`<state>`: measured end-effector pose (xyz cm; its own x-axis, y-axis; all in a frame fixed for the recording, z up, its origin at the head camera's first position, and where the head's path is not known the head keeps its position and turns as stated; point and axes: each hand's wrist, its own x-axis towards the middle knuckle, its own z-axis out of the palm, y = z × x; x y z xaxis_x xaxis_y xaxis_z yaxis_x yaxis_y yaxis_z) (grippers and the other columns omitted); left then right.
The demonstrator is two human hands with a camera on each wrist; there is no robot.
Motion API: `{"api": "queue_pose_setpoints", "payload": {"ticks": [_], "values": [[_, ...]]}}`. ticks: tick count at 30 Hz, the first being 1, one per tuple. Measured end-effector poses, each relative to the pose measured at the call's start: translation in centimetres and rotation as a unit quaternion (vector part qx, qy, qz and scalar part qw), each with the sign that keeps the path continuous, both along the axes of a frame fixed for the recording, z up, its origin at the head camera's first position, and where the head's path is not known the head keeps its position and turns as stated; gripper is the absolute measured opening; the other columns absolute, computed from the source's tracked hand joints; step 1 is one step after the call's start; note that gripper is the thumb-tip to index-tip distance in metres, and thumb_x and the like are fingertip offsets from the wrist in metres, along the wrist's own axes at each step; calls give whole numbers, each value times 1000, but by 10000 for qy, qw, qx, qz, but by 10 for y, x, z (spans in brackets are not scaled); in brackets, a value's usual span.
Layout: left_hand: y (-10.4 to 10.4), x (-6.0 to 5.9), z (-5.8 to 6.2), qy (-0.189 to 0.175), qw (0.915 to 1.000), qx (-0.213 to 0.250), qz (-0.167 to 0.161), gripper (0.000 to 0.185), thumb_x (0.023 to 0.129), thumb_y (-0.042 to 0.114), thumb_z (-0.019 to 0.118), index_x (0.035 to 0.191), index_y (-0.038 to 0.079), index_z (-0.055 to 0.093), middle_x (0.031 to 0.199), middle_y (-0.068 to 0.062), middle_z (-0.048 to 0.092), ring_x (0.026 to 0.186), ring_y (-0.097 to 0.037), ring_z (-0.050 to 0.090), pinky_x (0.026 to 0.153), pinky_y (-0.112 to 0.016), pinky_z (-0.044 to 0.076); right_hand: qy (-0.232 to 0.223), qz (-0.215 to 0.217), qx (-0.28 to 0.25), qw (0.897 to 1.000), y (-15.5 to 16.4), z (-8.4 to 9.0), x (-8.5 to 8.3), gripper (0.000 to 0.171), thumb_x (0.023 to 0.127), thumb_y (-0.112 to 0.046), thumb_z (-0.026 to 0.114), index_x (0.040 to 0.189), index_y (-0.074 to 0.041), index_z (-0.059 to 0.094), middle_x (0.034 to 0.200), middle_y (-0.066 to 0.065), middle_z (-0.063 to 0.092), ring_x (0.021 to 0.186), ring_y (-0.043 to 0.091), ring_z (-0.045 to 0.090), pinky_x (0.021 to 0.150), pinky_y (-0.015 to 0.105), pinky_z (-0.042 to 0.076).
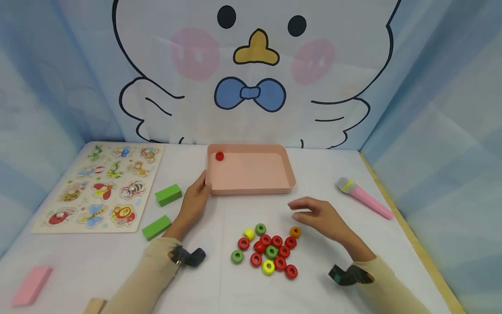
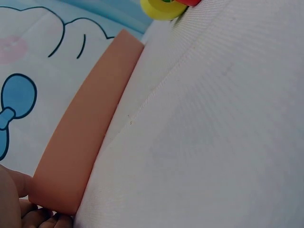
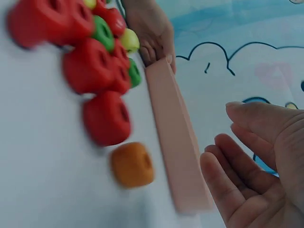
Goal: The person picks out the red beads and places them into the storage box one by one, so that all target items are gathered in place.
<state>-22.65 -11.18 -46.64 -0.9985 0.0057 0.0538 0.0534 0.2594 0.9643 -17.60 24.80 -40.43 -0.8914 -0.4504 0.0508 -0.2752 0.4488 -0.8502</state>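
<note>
Fingers of the right hand (image 1: 319,218) are loosely spread and hold nothing; they hover over the white table (image 1: 392,244), with the orange bead (image 1: 295,232) just below and inward of the fingertips, apart from them. Beyond those fingers sits the pink tray (image 1: 251,188), and the fingers of the left hand (image 1: 195,201) lie against its near left corner; from the left wrist view they seem to press the wall rather than pinch it, though only the fingertips show there, so the grip is hard to judge. One red bead (image 1: 219,156) lies inside the tray at its far left corner, well beyond the left fingers. Between the two hands, nearer the person than either set of fingertips, the pile of beads (image 1: 268,255) lies on the table: mostly red, with a few green and yellow. Judging by how things lie, the sorting into the tray has barely begun: one bead is in, and nearly all the rest, reds included, remain outside, with the orange one closest to the empty right hand.
</note>
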Motion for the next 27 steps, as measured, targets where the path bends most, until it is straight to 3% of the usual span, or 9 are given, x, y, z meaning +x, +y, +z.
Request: {"api": "queue_pose_setpoints", "payload": {"ticks": [4,8,13,20,27], "values": [[-7,-1,5,43,9999,-49,89,57,105,19,43,156,7,23,158,-7,27,145,-19,22,118,-34,21,-209,-253,-160,9993,14,-11,35,30,92,-13,71,119,0,66,117,14,66,109,27,64,87,26,55],[-11,-2,9,55,9998,-72,170,57,105,19,43,156,7,23,158,-8,27,145,-19,22,118,-34,21,-461,-133,-377,9981,13,-23,51,30,90,-12,72,117,-1,67,117,15,65,105,25,66,84,29,57],[-9,-3,6,30,9999,29,141,56,105,20,43,156,8,24,157,-8,28,145,-20,22,118,-35,20,87,-42,-532,9985,3,-39,53,31,87,-6,74,117,0,67,116,14,64,103,22,65,84,31,57],[0,1,1,-17,10000,10,-13,55,106,21,41,156,7,23,158,-7,27,145,-20,22,118,-34,20,752,-239,-104,9968,-3,-51,58,30,85,-8,77,114,-5,69,108,2,66,91,15,67,76,28,59],[1,1,1,2,9999,123,4,55,105,19,42,156,6,24,158,-7,26,146,-21,21,118,-35,19,738,-248,75,9969,-2,-43,56,29,84,-10,78,113,-9,71,108,-1,67,91,15,67,78,28,58]]}}
